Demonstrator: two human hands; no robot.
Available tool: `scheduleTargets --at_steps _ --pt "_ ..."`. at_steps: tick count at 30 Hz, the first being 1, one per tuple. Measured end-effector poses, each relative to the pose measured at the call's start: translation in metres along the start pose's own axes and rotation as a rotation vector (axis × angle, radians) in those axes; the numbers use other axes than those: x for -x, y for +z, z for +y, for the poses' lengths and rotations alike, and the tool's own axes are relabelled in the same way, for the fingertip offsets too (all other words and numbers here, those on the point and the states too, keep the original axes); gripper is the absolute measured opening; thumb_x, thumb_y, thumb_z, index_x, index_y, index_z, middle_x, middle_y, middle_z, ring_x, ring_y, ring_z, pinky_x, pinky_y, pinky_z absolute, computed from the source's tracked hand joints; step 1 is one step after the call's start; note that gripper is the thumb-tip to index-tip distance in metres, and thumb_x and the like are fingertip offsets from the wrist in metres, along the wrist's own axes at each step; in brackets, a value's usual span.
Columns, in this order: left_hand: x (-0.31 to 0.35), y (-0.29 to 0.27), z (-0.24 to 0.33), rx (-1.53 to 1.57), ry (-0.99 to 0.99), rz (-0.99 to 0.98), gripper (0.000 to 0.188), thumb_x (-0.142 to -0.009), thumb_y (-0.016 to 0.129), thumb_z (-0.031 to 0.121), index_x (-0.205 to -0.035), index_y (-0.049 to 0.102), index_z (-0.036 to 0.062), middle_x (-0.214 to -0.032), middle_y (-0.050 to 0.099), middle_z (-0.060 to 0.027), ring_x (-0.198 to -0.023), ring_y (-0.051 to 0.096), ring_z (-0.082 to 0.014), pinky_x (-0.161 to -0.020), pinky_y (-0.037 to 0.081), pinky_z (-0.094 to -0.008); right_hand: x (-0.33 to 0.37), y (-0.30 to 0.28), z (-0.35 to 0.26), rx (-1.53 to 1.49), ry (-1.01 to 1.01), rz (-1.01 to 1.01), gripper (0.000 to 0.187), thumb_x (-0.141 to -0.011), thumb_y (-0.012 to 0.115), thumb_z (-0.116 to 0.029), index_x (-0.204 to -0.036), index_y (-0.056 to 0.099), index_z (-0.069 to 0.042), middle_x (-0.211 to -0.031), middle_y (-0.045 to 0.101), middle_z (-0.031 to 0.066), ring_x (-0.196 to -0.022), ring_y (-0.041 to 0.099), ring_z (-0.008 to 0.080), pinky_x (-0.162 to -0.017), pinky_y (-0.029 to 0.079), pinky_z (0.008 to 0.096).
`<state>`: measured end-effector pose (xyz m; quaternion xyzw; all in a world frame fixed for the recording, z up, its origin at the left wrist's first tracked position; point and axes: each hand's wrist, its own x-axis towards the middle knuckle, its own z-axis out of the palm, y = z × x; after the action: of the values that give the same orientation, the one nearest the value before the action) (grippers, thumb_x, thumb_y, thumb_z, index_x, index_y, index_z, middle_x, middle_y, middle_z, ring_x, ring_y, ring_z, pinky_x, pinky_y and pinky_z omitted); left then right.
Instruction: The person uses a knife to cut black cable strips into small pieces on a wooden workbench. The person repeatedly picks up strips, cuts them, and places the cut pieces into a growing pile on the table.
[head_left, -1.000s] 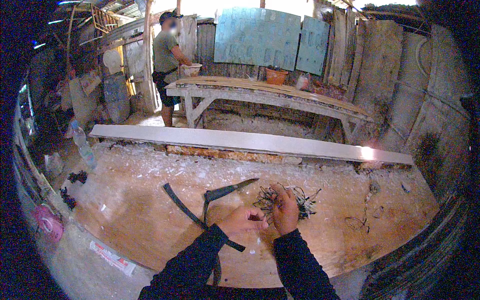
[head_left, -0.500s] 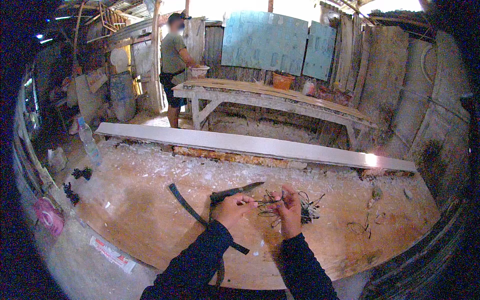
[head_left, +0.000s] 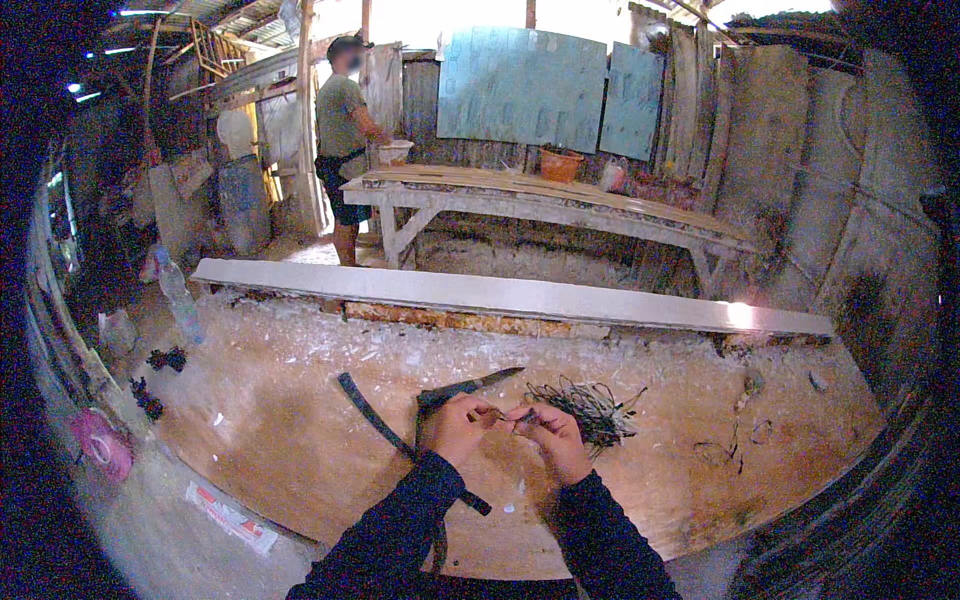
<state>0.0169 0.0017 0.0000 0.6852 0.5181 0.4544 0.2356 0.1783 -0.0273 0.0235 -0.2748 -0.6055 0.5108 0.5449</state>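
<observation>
Over the wooden work table [head_left: 330, 470], my left hand [head_left: 460, 430] and my right hand [head_left: 552, 438] meet nearly fingertip to fingertip. Both pinch a thin dark cord [head_left: 508, 417], most of it hidden by the fingers. Just past my right hand lies a loose bundle of thin black cords [head_left: 598, 410]. A dark-bladed knife [head_left: 485, 382] rests beyond my left hand, its handle partly behind that hand. A black strap [head_left: 372, 408] runs under my left wrist and comes out on the other side.
A long white board [head_left: 500, 293] spans the table's far edge. Stray cords [head_left: 738, 440] lie at right; black clumps [head_left: 166, 358] and a clear bottle [head_left: 178, 295] at left. Across the room, a person [head_left: 343, 140] stands at a long bench [head_left: 560, 198] holding an orange tub [head_left: 560, 163].
My right hand has come down and left, away from the cord bundle and closer to my left hand. The bundle now shows more fully. My left hand has barely moved.
</observation>
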Motion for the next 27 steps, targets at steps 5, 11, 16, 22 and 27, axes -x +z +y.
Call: scheduleTargets --at_steps 5,11,16,22,27 --pt "-0.007 -0.007 0.004 0.167 -0.058 0.060 0.011 -0.070 0.063 0.014 -0.076 0.062 0.0059 -0.071 0.059 -0.0068 -0.061 0.054 -0.0158 -0.056 0.042 -0.0283 0.006 0.007 -0.010 -0.087 -0.011 -0.045 0.023 -0.077 0.056 -0.015 -0.093 0.060 0.002 -0.090 0.060 0.0088 -0.078 0.056 0.0169 -0.074 0.042 0.0294" --pt "0.002 -0.001 -0.007 0.274 -0.073 -0.071 0.016 -0.070 0.065 0.021 -0.078 0.063 0.0066 -0.069 0.060 -0.0039 -0.058 0.051 -0.0125 -0.055 0.041 -0.0256 0.007 0.001 -0.011 -0.108 0.120 -0.079 0.027 -0.073 0.063 -0.018 -0.090 0.060 0.003 -0.084 0.061 0.0108 -0.076 0.057 0.0172 -0.069 0.043 0.0278" --pt "0.004 -0.013 -0.002 0.171 -0.004 -0.159 0.019 -0.070 0.065 0.025 -0.079 0.063 0.0079 -0.070 0.061 -0.0034 -0.058 0.053 -0.0122 -0.055 0.041 -0.0248 0.004 -0.006 -0.011 -0.044 0.088 -0.031 0.026 -0.071 0.066 -0.017 -0.086 0.060 0.002 -0.080 0.061 0.0108 -0.067 0.058 0.0154 -0.060 0.046 0.0250" --pt "0.014 -0.011 0.012 0.150 0.012 -0.027 0.023 -0.072 0.064 0.028 -0.080 0.062 0.0061 -0.059 0.055 -0.0019 -0.053 0.048 -0.0107 -0.051 0.038 -0.0245 -0.001 -0.013 -0.014 -0.002 0.214 0.102 0.013 -0.071 0.064 -0.010 -0.078 0.058 -0.002 -0.067 0.058 0.0038 -0.057 0.055 0.0108 -0.052 0.044 0.0214" --pt "0.013 -0.006 0.006 0.376 -0.159 -0.196 0.019 -0.075 0.061 0.025 -0.083 0.060 0.0083 -0.057 0.049 0.0025 -0.048 0.044 -0.0070 -0.044 0.036 -0.0232 -0.006 -0.010 -0.009 0.096 0.135 0.180 0.019 -0.070 0.061 -0.001 -0.087 0.053 -0.003 -0.070 0.057 0.0032 -0.064 0.055 0.0112 -0.060 0.045 0.0228"
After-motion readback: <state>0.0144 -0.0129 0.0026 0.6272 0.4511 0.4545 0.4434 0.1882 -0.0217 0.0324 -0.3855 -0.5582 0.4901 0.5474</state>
